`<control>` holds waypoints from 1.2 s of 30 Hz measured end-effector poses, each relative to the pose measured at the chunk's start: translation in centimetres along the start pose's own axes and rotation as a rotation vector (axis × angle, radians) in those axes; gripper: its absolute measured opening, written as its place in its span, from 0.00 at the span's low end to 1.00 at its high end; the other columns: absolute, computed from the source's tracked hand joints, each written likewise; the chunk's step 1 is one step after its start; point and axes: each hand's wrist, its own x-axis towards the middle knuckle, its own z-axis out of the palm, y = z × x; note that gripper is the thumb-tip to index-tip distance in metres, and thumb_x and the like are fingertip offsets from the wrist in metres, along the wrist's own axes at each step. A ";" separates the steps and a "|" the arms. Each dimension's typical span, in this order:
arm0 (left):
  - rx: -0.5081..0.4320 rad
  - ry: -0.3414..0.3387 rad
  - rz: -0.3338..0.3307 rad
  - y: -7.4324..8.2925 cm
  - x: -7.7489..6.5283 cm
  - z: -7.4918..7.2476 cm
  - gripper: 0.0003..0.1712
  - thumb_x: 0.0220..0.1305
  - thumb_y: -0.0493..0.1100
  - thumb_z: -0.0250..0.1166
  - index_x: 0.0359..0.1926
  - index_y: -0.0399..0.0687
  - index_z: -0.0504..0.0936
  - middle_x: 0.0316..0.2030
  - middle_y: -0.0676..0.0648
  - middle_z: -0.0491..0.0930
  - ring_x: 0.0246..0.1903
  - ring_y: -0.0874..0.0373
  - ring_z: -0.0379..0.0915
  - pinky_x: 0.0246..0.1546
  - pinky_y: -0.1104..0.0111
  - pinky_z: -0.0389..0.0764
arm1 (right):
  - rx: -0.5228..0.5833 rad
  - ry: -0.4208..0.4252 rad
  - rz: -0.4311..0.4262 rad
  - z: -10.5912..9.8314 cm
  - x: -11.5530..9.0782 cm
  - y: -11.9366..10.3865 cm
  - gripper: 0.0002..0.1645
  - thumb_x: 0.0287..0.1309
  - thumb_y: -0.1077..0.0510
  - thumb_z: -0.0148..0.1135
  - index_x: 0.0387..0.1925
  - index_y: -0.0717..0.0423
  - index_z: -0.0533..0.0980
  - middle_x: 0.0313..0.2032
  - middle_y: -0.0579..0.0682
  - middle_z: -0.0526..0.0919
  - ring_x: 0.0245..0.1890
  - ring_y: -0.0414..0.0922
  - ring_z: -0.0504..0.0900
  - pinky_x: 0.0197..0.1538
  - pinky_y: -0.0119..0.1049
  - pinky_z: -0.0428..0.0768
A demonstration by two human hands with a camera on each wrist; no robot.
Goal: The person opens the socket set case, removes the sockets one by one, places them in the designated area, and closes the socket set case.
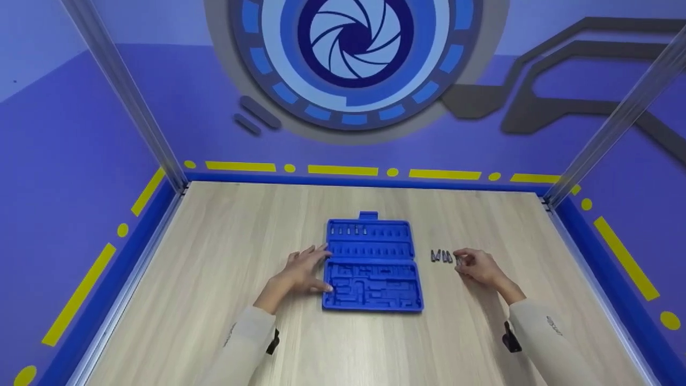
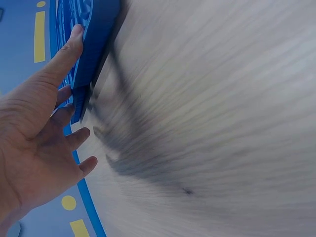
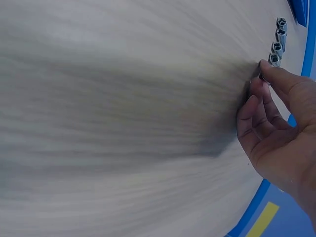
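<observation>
An opened blue plastic case (image 1: 372, 284) lies flat, its two halves unfolded and full of moulded recesses. Along the upper half's top row, several small metal sockets (image 1: 349, 230) fill the left slots. My left hand (image 1: 303, 271) rests at the case's left edge, thumb on the lower half's rim and fingers by the upper half, loosely spread. To the right of the case, my right hand (image 1: 479, 266) pinches a small metal socket between thumb and fingertips, mostly hidden by them. Beside those fingertips several loose metal sockets (image 3: 277, 47) lie in a short row.
The case stands mid-way on a light wood-grain table (image 1: 214, 230). A latch tab (image 1: 368, 215) sticks out from the case's far edge. Blue-purple panels (image 1: 161, 107) with metal corner posts enclose the table's back and sides.
</observation>
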 end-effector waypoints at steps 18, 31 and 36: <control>-0.002 0.010 0.017 0.1 -0.1 0.0 0.52 0.51 0.54 0.80 0.74 0.49 0.67 0.81 0.44 0.52 0.80 0.36 0.44 0.78 0.36 0.41 | -0.008 -0.009 -0.027 0.3 0.5 -0.6 0.24 0.65 0.67 0.63 0.60 0.73 0.73 0.41 0.63 0.83 0.37 0.44 0.77 0.37 0.27 0.74; -0.005 0.012 0.018 0.1 -0.1 0.0 0.52 0.51 0.53 0.80 0.74 0.49 0.67 0.81 0.43 0.51 0.80 0.36 0.43 0.78 0.35 0.41 | 0.051 -0.029 -0.055 -0.1 0.1 -1.0 0.26 0.62 0.71 0.62 0.61 0.77 0.71 0.42 0.68 0.83 0.41 0.51 0.82 0.33 0.24 0.78; 0.000 0.002 0.007 0.1 -0.1 -0.1 0.52 0.51 0.54 0.80 0.74 0.50 0.66 0.81 0.45 0.51 0.80 0.37 0.43 0.79 0.37 0.41 | 0.043 -0.041 -0.041 -0.7 -0.1 -1.3 0.27 0.62 0.70 0.63 0.62 0.76 0.70 0.42 0.68 0.82 0.38 0.50 0.83 0.32 0.27 0.79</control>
